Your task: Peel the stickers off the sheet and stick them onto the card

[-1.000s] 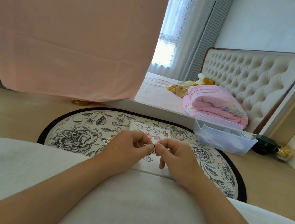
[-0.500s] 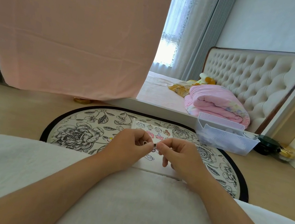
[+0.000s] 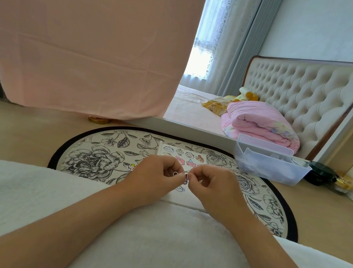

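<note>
Floral mat (image 3: 96, 160); sticker (image 3: 184, 178) between both hands' fingers (image 3: 195, 180)

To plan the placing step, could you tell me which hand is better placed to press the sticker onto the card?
Probably the right hand: its fingers pinch the sticker directly over the card. The left hand pinches the other end, so the margin is slim.

The white rectangular sticker sheet (image 3: 182, 154) lies on the round floral mat (image 3: 96, 160), behind the left hand (image 3: 154, 174) and right hand (image 3: 215, 187), a small sticker (image 3: 181, 176) pinched between them. A translucent plastic basket (image 3: 267, 172) stands right of the mat.
</note>
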Motion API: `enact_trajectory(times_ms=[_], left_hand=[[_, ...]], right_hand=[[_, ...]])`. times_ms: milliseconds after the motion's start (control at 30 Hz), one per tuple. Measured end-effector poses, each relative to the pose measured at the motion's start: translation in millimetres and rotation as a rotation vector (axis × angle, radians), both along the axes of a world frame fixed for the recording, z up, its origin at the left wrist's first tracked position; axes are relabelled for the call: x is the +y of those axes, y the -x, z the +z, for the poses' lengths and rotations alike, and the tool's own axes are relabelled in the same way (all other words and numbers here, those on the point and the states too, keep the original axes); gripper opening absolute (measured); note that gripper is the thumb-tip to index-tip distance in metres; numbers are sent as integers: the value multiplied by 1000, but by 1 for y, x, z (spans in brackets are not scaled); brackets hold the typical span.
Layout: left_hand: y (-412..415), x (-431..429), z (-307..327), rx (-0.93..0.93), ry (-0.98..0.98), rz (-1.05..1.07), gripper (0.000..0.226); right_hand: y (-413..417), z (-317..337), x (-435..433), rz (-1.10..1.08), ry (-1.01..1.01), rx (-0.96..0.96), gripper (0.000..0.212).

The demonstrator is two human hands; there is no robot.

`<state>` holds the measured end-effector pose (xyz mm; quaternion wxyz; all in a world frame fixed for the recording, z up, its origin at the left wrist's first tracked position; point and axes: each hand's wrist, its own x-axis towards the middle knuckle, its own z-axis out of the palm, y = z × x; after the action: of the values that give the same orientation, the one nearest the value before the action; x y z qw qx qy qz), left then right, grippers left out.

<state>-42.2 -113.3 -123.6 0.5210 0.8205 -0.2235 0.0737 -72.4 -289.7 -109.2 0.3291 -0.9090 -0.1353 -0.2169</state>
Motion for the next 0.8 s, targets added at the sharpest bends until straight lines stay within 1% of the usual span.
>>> enact_trajectory(times_ms=[67,133,167,200,267,400,467,600,800], left_hand=[[0,0,0,-4,-3,5,12],[0,0,0,-10,-8,8,13],[0,0,0,-11,-9,10,13],[0,-1,0,-10,-6,12,13],[-1,0,0,-2,16,20,13],[-2,1,0,11,87,17,12],[-2,1,0,19,103,17,14],[-2,1,0,22,86,5,12],[0,0,0,23,60,0,13]], right_hand=[[0,-1,2,-22,100,-72,13],[0,-1,3,-26,127,-111,19],[0,-2,3,-27,125,-118,17],[-1,-2,4,-25,108,-115,13],[-1,-2,4,-19,24,-82,14],[4,4,6,13,-233,99,17],[5,7,6,16,-296,155,16],[6,10,7,3,-325,186,12],[7,6,9,-8,-257,172,20]])
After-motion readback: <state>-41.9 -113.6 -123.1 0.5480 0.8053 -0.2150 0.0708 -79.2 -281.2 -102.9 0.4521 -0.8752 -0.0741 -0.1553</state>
